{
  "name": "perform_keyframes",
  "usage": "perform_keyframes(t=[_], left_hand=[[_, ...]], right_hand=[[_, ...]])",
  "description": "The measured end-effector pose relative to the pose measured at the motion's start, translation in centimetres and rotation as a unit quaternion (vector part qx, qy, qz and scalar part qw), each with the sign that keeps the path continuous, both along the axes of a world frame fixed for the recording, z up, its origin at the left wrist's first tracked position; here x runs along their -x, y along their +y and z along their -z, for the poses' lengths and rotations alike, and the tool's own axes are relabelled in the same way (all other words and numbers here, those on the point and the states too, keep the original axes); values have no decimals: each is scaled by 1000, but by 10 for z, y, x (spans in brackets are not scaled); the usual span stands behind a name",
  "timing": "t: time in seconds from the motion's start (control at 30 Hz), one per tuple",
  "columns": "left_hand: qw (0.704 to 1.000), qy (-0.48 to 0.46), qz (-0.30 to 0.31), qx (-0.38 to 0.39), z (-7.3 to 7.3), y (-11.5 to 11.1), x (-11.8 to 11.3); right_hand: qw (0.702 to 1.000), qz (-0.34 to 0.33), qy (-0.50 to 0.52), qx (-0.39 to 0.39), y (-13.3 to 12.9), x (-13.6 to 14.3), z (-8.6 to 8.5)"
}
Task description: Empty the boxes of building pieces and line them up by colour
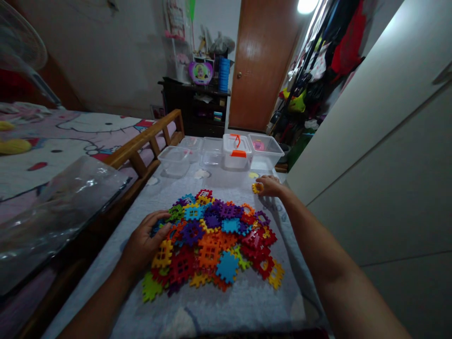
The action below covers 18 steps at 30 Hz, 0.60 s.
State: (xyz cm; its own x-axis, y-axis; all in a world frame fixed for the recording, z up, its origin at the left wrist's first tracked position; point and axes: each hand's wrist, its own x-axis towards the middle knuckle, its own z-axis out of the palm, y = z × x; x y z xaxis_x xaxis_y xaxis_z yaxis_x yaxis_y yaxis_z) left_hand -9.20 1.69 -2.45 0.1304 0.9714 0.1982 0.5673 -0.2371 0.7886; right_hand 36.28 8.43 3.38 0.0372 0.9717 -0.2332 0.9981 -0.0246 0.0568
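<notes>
A heap of colourful plastic interlocking tiles (210, 249) with toothed edges lies on the cloth-covered table. Some tiles are solid, others have window-like cutouts. At the heap's left edge rests my left hand (148, 240), fingers apart and touching the tiles near a green one (175, 213). Beyond the heap, on the far right of the table, my right hand (270, 185) is closed on a yellow interlocking tile (257, 188) with an open middle. That tile is apart from the heap, at or just above the cloth.
Clear plastic bins (174, 162) stand along the table's far end, beside a white box with orange latches (237, 155) and another bin (266, 153) with something pink inside. A wooden bed rail (141, 141) and clear plastic bag (67, 207) border the left; a white cabinet (381, 188) the right.
</notes>
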Motion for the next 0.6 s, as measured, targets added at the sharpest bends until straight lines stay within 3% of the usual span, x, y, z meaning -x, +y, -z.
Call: perform_keyframes(t=[0.4,0.6], left_hand=[[1000,0,6,-2,1,1,1],[1000,-1,8,1,2,1,2]], right_hand=[[1000,-4,-12,9,8,5,3],[1000,14,10,-5,5,-25,-8]])
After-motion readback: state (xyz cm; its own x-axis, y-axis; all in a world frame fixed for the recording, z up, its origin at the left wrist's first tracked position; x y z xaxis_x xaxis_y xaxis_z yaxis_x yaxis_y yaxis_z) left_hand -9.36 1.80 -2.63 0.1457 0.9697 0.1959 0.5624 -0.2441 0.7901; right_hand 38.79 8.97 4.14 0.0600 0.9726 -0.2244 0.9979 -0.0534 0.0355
